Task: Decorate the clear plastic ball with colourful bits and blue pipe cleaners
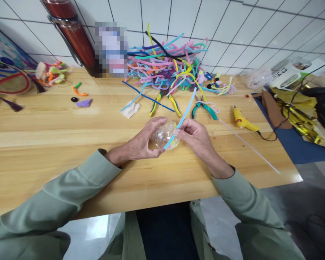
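Note:
My left hand [141,142] is curled round a clear plastic ball [162,136] just above the wooden table [56,133]. My right hand [196,136] pinches a light blue pipe cleaner [185,110] that runs across the ball and rises toward the pile behind. Both hands sit close together at the table's middle, fingers closed. Part of the ball is hidden by my fingers.
A heap of coloured pipe cleaners [168,63] lies at the back. Yellow-handled pliers [166,103], teal-handled pliers [204,108], a yellow glue gun [243,122] with its cord, a long clear stick [249,146] and a white scrap [130,109] lie nearby. A red cylinder [70,32] leans on the wall.

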{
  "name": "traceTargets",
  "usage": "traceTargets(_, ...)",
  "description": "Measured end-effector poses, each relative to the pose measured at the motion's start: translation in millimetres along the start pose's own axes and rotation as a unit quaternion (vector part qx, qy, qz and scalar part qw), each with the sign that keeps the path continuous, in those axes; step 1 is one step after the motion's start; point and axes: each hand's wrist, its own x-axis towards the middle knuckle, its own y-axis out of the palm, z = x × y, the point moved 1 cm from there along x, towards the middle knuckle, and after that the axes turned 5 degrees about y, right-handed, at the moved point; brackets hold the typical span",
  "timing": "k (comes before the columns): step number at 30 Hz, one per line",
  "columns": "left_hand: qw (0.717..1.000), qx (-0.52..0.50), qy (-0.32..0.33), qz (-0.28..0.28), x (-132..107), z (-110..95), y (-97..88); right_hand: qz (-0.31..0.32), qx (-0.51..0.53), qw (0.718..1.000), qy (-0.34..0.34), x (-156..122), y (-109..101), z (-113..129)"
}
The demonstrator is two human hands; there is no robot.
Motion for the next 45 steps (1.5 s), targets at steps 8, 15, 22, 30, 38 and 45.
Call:
traceTargets(8, 0.999, -0.024, -0.038, 0.023, 0.6, -5.0, -6.7, 0.001, 0.011, 1.000, 0.003, 1.9, 1.9, -0.4)
traceTargets(15, 0.993, -0.075, -0.089, 0.009, 1.8, -3.5, -7.8, 0.002, 0.028, 1.000, -0.001, 4.8, 3.3, -1.5)
traceTargets(22, 0.994, -0.032, -0.103, -0.016, 2.4, 0.6, 0.6, 0.004, 0.007, 1.000, -0.020, 6.6, 3.2, -3.5)
traceTargets(30, 0.987, -0.083, -0.135, -0.004, 3.1, -7.7, -6.1, 0.003, 0.016, 1.000, -0.020, 8.3, 3.5, -6.2)
traceTargets(38, 0.991, -0.043, -0.103, -0.074, 5.8, -2.3, 6.3, -0.001, 0.006, 1.000, -0.025, 5.5, 5.5, -3.4)
traceTargets(45, 0.991, -0.025, -0.088, -0.099, 4.5, -2.8, 12.0, 0.002, 0.016, 1.000, -0.020, 3.0, 8.3, 0.1)
